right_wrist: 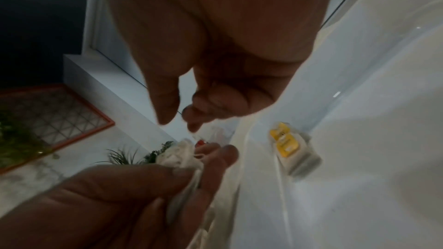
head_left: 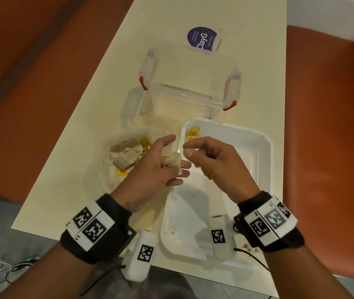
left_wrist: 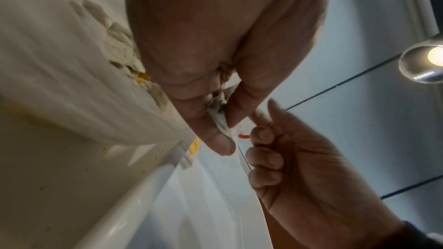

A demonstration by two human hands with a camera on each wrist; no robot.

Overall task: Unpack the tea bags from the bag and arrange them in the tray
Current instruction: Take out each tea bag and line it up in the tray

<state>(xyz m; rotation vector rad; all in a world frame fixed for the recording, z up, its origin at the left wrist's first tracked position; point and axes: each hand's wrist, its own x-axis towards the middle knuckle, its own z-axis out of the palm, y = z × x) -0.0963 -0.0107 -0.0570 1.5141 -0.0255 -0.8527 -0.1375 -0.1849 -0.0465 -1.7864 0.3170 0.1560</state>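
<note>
White tray [head_left: 264, 147] floor mostly bare; two tea bags [head_left: 193, 134] crowd far-left corner. Clear latch-lid box [head_left: 190, 91] blocks desk [head_left: 98, 87] just beyond tray. Plastic bag [head_left: 107, 152] fills desk left of tray.

— Home or office?
— Looks like a café or lounge corner: orange padded benches [head_left: 326, 126] along both sides of a narrow cream worktop [head_left: 98, 87], potted greenery [right_wrist: 120, 156] low in the right wrist view.

Glossy white plastic tray [head_left: 264, 152], clear smooth plastic box [head_left: 189, 83] with red clips, thin crinkled clear plastic bag [head_left: 105, 160], matt porous paper tea bags [head_left: 126, 157] with yellow paper tags, smooth matt cream worktop [head_left: 98, 87], black cloth wristbands [head_left: 98, 240].
</note>
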